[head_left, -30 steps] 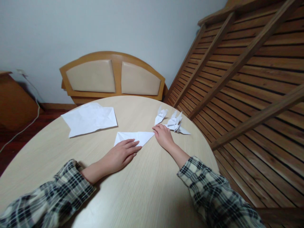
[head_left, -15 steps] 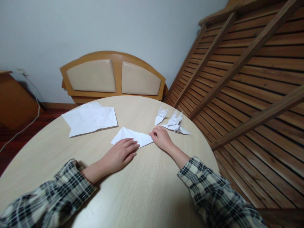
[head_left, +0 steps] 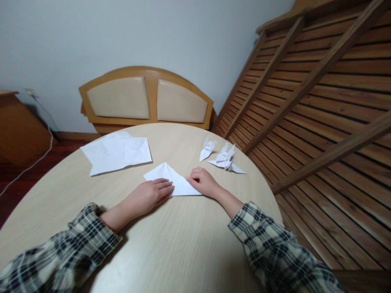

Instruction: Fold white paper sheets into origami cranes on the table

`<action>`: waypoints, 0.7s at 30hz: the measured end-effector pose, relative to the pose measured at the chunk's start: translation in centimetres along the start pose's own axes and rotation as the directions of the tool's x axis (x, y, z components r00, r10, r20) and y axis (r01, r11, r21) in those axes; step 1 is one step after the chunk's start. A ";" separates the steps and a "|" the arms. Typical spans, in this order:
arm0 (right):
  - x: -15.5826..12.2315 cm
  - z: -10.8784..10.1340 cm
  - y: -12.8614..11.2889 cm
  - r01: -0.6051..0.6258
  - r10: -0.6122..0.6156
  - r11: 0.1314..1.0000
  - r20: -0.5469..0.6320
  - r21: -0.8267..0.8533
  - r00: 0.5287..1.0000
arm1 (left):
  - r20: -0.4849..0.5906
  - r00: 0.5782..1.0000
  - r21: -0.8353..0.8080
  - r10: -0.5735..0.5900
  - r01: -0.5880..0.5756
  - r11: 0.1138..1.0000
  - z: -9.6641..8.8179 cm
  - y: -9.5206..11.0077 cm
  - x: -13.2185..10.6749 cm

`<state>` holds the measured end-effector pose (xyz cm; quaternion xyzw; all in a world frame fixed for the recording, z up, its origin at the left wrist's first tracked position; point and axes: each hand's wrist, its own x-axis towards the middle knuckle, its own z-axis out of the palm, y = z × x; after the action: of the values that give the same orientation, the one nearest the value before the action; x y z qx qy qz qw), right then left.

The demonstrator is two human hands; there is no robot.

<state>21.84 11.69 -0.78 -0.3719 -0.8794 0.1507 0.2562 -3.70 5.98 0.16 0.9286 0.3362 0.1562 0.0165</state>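
Observation:
A white paper folded into a triangle (head_left: pixel 171 177) lies on the round pale wooden table (head_left: pixel 183 244). My left hand (head_left: pixel 151 195) lies flat on its left edge, fingers stretched out and pressed on the paper. My right hand (head_left: pixel 203 183) rests on its right side with the fingers curled onto the paper. Both sleeves are plaid.
A larger creased white sheet (head_left: pixel 117 151) lies at the table's far left. Two folded paper figures (head_left: pixel 221 156) sit at the far right near the edge. A wooden chair back (head_left: pixel 143 99) stands behind the table. A slatted wooden frame (head_left: pixel 320 93) leans at the right.
The folded paper has turned clockwise, its right corner swung toward me. My right hand moved nearer with it, and my left hand slid slightly left and stayed flat.

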 end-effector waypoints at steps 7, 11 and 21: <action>-0.2 0.0 0.2 -0.027 0.029 0.994 -0.020 0.109 0.999 | -0.054 0.998 0.026 0.027 -0.026 0.999 -0.5 -0.2 -0.1; -0.4 -0.1 -0.2 -0.109 0.123 0.977 -0.070 0.184 0.990 | -0.100 0.994 -0.036 -0.044 0.041 0.999 -0.4 -0.8 -0.4; -0.7 -0.1 0.0 -0.028 0.073 0.978 -0.210 0.207 0.975 | -0.183 0.804 -0.762 -0.566 0.247 0.598 -0.7 0.7 0.6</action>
<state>22.34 11.21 -0.95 -0.3803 -0.8164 0.2048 0.3833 -3.06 5.78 1.08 0.6899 0.4530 0.4537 0.3362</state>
